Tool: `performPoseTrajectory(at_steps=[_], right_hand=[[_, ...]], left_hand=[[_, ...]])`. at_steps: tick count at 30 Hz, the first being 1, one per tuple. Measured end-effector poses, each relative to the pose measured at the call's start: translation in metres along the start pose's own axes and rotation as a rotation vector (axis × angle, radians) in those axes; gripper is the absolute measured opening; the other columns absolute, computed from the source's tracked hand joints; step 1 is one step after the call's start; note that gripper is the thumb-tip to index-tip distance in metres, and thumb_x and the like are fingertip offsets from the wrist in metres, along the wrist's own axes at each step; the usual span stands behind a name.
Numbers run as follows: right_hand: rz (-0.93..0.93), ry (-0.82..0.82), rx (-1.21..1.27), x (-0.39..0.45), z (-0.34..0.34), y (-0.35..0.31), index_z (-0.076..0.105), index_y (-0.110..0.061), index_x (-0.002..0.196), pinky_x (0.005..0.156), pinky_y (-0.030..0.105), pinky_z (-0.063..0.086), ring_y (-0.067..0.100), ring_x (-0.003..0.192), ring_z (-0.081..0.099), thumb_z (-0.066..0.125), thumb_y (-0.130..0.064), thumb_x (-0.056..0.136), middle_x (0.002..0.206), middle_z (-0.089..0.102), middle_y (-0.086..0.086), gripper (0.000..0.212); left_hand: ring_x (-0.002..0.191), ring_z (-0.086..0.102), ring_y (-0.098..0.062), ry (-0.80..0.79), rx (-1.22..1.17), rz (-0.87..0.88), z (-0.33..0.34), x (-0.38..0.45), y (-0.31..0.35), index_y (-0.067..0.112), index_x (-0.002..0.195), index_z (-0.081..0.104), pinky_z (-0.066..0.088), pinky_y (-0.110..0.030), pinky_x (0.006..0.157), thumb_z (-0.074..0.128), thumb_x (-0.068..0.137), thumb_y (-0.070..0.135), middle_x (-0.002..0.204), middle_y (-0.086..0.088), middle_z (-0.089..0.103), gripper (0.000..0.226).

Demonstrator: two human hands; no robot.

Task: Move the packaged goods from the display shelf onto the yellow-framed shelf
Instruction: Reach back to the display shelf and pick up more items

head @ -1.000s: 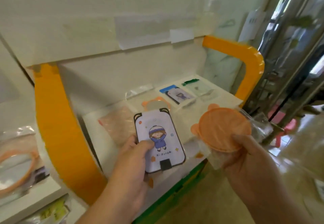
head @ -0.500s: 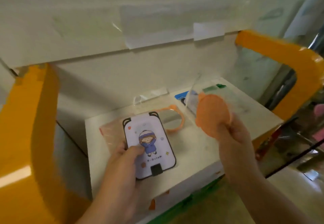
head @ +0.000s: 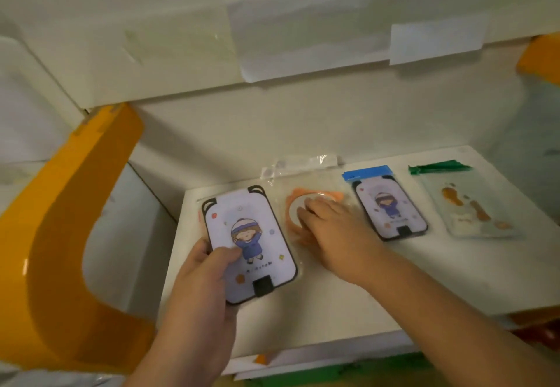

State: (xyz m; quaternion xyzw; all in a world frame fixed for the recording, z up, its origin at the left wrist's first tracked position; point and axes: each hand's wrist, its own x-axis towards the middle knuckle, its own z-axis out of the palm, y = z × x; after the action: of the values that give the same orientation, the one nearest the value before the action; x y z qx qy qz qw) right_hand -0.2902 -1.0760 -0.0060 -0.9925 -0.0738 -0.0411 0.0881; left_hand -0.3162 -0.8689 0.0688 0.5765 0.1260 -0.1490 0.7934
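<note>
Since the earlier frame, both hands have lowered to the white shelf board (head: 348, 305) inside the yellow frame (head: 60, 235). Left hand (head: 200, 277) holds the cartoon card package (head: 251, 244), thumb curled over its face and fingers behind its left edge; that package now lies low over the board at the row's left end, whether fully resting cannot be told. Just right of it, the right hand (head: 330, 229), previously raised and pinching the orange round package (head: 306, 208), now lies flat on it with fingers relaxed and together, pressing it onto the board. Beyond the right hand sits a second cartoon card package (head: 391, 208) with a blue header, then a clear bag with a green header (head: 466, 204), both flat on the board.
</note>
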Motion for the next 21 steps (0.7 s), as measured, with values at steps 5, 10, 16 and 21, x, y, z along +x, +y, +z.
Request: performPoseTrajectory(at_steps=[5, 10, 16, 21], right_hand=[[-0.069, -0.089, 0.046, -0.007, -0.009, 0.012, 0.026, -0.022, 0.154, 0.121, 0.041, 0.021, 0.021, 0.148, 0.016, 0.059, -0.036, 0.090, 0.161, 0.019, -0.001, 0.073], [-0.059, 0.022, 0.272, -0.016, -0.020, 0.018, 0.033, -0.030, 0.148, 0.115, 0.032, 0.031, 0.012, 0.140, 0.031, 0.062, -0.040, 0.088, 0.154, 0.031, -0.010, 0.067], [0.113, 0.252, 0.313, -0.059, -0.052, 0.058, 0.046, -0.034, 0.131, 0.096, 0.020, 0.040, 0.004, 0.118, 0.043, 0.053, -0.038, 0.091, 0.127, 0.045, -0.018, 0.041], [0.323, 0.249, 0.267, -0.102, -0.076, 0.109, 0.050, -0.030, 0.131, 0.087, 0.019, 0.040, 0.009, 0.110, 0.052, 0.054, -0.041, 0.093, 0.123, 0.053, -0.011, 0.040]], left_hand=[[0.102, 0.070, -0.037, 0.033, 0.003, 0.006, 0.015, -0.006, -0.007, 0.021, 0.120, 0.067, 0.061, -0.042, 0.067, 0.047, 0.092, 0.002, 0.109, -0.010, 0.076, 0.039], [0.097, 0.072, -0.034, 0.011, 0.001, 0.018, 0.031, -0.007, -0.012, 0.022, 0.123, 0.065, 0.059, -0.036, 0.054, 0.045, 0.093, 0.001, 0.108, -0.010, 0.076, 0.042], [0.105, 0.070, -0.037, -0.079, 0.098, 0.078, 0.060, 0.011, -0.023, 0.018, 0.126, 0.059, 0.059, -0.049, 0.075, 0.038, 0.088, -0.008, 0.117, -0.015, 0.072, 0.051], [0.103, 0.071, -0.033, -0.157, 0.234, -0.027, 0.112, 0.035, -0.044, 0.014, 0.122, 0.063, 0.059, -0.046, 0.081, 0.038, 0.090, -0.012, 0.112, -0.011, 0.075, 0.048]])
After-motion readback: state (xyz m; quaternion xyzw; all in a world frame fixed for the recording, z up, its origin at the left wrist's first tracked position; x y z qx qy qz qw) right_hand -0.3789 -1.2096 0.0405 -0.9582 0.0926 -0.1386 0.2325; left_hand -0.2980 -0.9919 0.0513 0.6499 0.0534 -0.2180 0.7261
